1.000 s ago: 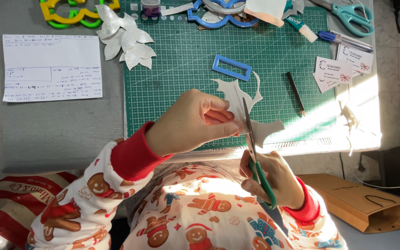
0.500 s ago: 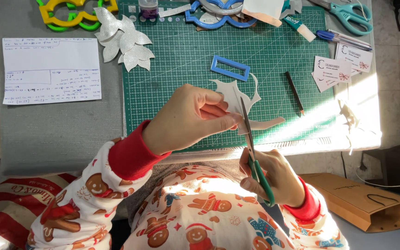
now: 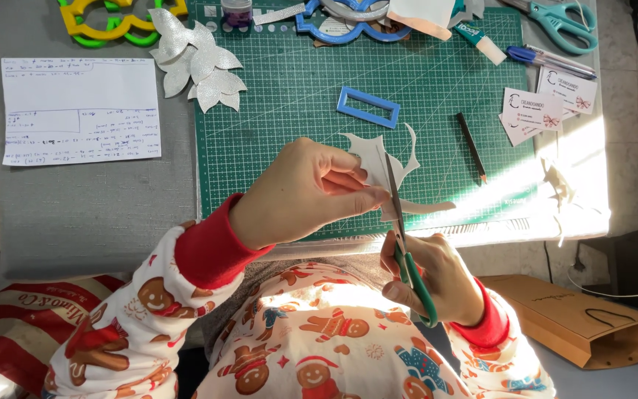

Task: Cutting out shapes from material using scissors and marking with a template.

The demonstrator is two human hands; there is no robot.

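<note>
A grey counter fills most of the head view, and a green cutting mat with a white grid lies across its middle and right. To the left of the mat sits a white sheet of paper covered in handwriting. Below the counter edge, at lower right, a brown paper bag lies on its side. The left hand, coming out of a red cuff, is closed in a pinch, thumb and fingers gripping a white paper cutout with curved, pointed lobes, held up over the mat's near edge. The right hand is wrapped around the green handles of a pair of scissors, whose dark blades point away from the body and run into the cutout, touching it just beside the left fingertips. At the mat's upper left lies a cluster of silvery leaf shapes, with yellow and green templates beside them. A blue rectangular frame rests on the mat above the cutout, a dark pencil to its right, small printed cards further right, and teal scissors at the top right corner.
</note>
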